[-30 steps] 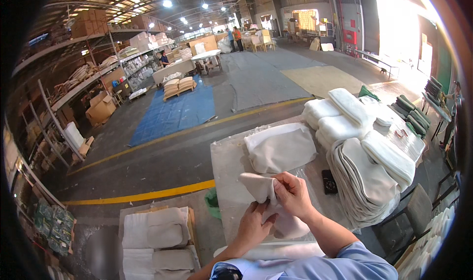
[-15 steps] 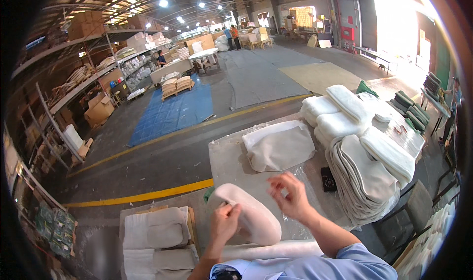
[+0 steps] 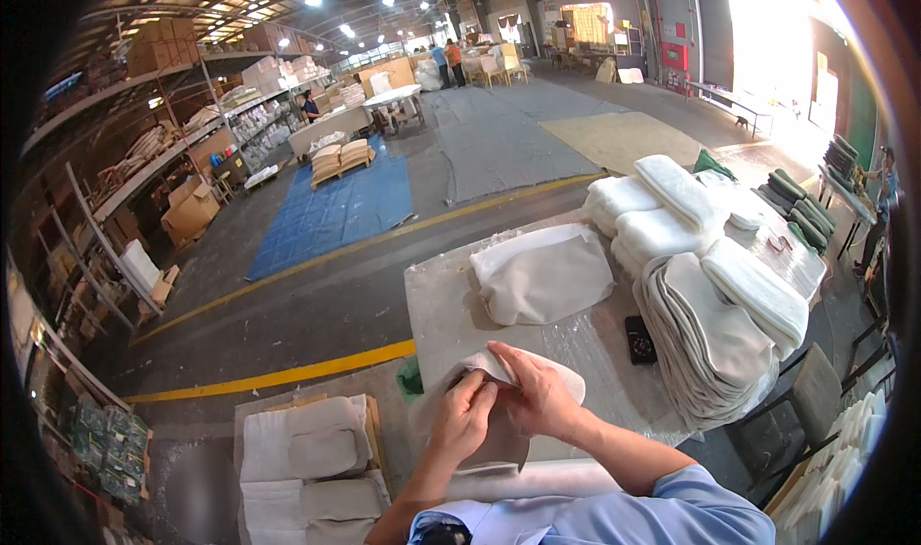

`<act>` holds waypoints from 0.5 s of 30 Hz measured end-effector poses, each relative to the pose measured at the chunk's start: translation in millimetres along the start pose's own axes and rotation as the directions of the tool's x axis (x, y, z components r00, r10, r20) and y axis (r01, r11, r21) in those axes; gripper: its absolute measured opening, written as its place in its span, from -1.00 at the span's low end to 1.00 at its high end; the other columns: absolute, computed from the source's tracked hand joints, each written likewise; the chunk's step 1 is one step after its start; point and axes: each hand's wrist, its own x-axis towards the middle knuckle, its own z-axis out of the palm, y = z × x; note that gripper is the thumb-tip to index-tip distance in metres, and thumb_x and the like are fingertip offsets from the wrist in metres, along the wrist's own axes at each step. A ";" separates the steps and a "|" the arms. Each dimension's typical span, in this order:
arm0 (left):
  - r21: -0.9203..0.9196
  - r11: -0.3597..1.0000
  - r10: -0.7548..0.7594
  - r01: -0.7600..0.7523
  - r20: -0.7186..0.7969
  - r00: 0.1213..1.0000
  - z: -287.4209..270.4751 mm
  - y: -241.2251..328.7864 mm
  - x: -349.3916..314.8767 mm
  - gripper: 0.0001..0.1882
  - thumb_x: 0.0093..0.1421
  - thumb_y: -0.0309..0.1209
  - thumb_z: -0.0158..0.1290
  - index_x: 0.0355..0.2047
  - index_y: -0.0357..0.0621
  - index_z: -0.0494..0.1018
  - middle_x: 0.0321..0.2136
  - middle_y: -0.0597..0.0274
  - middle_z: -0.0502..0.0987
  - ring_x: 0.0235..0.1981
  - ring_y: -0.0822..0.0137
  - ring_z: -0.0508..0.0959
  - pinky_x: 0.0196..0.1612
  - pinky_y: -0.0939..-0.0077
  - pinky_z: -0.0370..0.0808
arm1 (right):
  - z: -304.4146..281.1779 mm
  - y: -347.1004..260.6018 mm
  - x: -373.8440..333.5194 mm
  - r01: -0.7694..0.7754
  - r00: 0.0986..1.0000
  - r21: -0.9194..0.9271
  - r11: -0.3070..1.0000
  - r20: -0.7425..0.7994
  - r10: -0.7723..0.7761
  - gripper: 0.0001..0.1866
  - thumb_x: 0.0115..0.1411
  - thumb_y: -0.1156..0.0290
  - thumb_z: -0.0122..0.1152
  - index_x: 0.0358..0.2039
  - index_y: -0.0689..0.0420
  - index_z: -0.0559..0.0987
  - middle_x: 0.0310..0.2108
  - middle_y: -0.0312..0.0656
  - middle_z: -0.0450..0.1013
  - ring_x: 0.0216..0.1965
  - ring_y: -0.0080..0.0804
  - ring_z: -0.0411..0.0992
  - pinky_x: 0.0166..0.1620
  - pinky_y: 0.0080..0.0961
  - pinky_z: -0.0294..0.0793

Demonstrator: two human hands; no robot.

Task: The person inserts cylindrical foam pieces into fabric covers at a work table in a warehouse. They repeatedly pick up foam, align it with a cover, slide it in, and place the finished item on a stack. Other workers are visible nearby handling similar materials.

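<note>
Above the near edge of the table (image 3: 446, 305), both hands are on a cushion (image 3: 497, 441) in pale grey fabric. My left hand (image 3: 462, 418) pinches the edge of its cover, thumb and fingertips together. Close against it, my right hand (image 3: 539, 391) grips the same folded edge from the right, fingers stretched along it. What lies between the fingertips is hidden. Farther back on the table lies another cushion (image 3: 552, 281), grey with white padding showing along its far side. A pale roll (image 3: 547, 480) lies along the near edge, in front of my body.
To the right are stacked grey covers (image 3: 705, 305), white padding pieces (image 3: 667, 228) and a small black device (image 3: 640, 341). Grey-and-white cushions lie on a pallet (image 3: 374, 439) at lower left. A dark chair (image 3: 811, 391) stands at right. Shelves (image 3: 206, 70) line the far left.
My right hand, apart from the cushion before, has come left and down onto its edge beside my left hand. The cushion has turned, and its grey underside shows.
</note>
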 end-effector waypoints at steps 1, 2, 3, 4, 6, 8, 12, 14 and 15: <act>0.020 1.000 0.008 -0.008 -0.024 1.000 1.7 2.7 -0.3 -0.81 0.48 -0.38 0.01 -0.16 -0.29 0.50 -0.40 0.03 0.53 -0.38 0.29 0.48 -0.24 0.30 0.45 | -3.6 -1.9 2.5 -0.029 0.999 -0.006 1.000 0.024 0.029 -0.16 0.12 0.58 0.36 0.44 0.14 0.31 0.22 0.09 0.50 0.10 0.09 0.54 0.13 -0.10 0.56; 0.026 0.999 0.025 -0.024 -0.047 0.999 3.8 1.4 0.1 -0.81 0.47 -0.39 0.01 -0.15 -0.29 0.51 -0.41 0.03 0.54 -0.38 0.26 0.49 -0.24 0.30 0.45 | -7.4 -3.7 5.3 -0.057 0.997 -0.014 0.998 0.047 0.057 -0.17 0.11 0.58 0.35 0.43 0.14 0.33 0.19 0.08 0.51 0.08 0.10 0.55 0.11 -0.10 0.57; 0.034 0.999 0.042 -0.040 -0.071 0.997 5.8 -1.9 1.6 -0.82 0.46 -0.40 0.01 -0.13 -0.29 0.51 -0.41 0.02 0.54 -0.39 0.22 0.49 -0.24 0.31 0.45 | -11.8 -6.2 9.2 -0.084 0.994 -0.021 0.996 0.069 0.085 -0.19 0.11 0.59 0.35 0.41 0.13 0.35 0.17 0.08 0.53 0.06 0.10 0.56 0.09 -0.11 0.59; 0.036 0.998 0.050 -0.047 -0.091 0.995 8.2 -7.8 0.1 -0.82 0.45 -0.41 0.01 -0.12 -0.29 0.52 -0.41 0.02 0.54 -0.39 0.19 0.50 -0.24 0.31 0.46 | -16.6 -9.9 10.5 -0.089 0.993 -0.033 0.995 0.078 0.092 -0.24 0.11 0.58 0.34 0.37 0.12 0.39 0.08 0.09 0.57 -0.01 0.10 0.59 0.04 -0.12 0.61; 0.072 0.997 -0.010 0.019 -0.122 0.992 10.6 -27.7 4.1 -0.83 0.40 -0.45 0.05 -0.10 -0.28 0.54 -0.35 -0.04 0.58 -0.32 0.08 0.54 -0.17 0.26 0.48 | -22.3 -6.6 14.5 -0.100 0.992 -0.037 0.994 0.078 0.103 -0.27 0.12 0.58 0.33 0.35 0.10 0.42 0.00 0.09 0.60 -0.06 0.10 0.60 0.01 -0.12 0.61; 0.199 0.980 0.016 0.015 -0.154 0.988 14.6 -42.2 8.0 -0.81 0.35 -0.48 0.07 -0.07 -0.27 0.56 -0.27 -0.10 0.60 -0.23 -0.05 0.57 -0.08 0.18 0.50 | -31.9 1.0 16.1 -0.156 0.984 -0.086 0.984 0.073 0.163 -0.34 0.14 0.58 0.30 0.30 0.09 0.47 -0.15 0.09 0.62 -0.16 0.12 0.62 -0.05 -0.11 0.62; 0.549 0.833 0.151 -0.068 -0.107 0.983 9.0 -51.6 15.1 -0.72 0.30 -0.55 0.07 0.01 -0.31 0.56 -0.09 -0.20 0.62 -0.02 -0.22 0.58 0.05 -0.01 0.51 | -58.0 -6.5 25.9 -0.129 0.991 -0.071 0.989 -0.030 0.127 -0.64 0.14 0.66 0.24 -0.02 0.19 0.66 -0.28 0.01 0.60 -0.27 -0.06 0.64 -0.20 -0.23 0.64; 0.629 0.777 0.016 0.003 -0.024 1.000 7.3 -48.4 14.4 -0.60 0.30 -0.57 0.03 0.15 -0.36 0.48 0.01 -0.28 0.60 0.10 -0.31 0.55 0.19 -0.14 0.49 | -67.8 -9.5 29.9 -0.099 0.993 -0.104 0.990 -0.079 0.091 -0.73 0.15 0.67 0.22 -0.13 0.22 0.70 -0.30 -0.02 0.59 -0.30 -0.11 0.64 -0.24 -0.27 0.63; 0.671 0.739 -0.074 0.059 -0.006 0.997 8.1 -59.9 15.0 -0.56 0.31 -0.56 0.04 0.20 -0.36 0.45 0.06 -0.29 0.57 0.13 -0.32 0.53 0.21 -0.12 0.48 | -69.7 -4.4 30.2 -0.088 0.988 -0.135 0.987 -0.135 0.069 -0.74 0.15 0.67 0.22 -0.15 0.22 0.70 -0.30 -0.03 0.58 -0.31 -0.10 0.64 -0.25 -0.28 0.63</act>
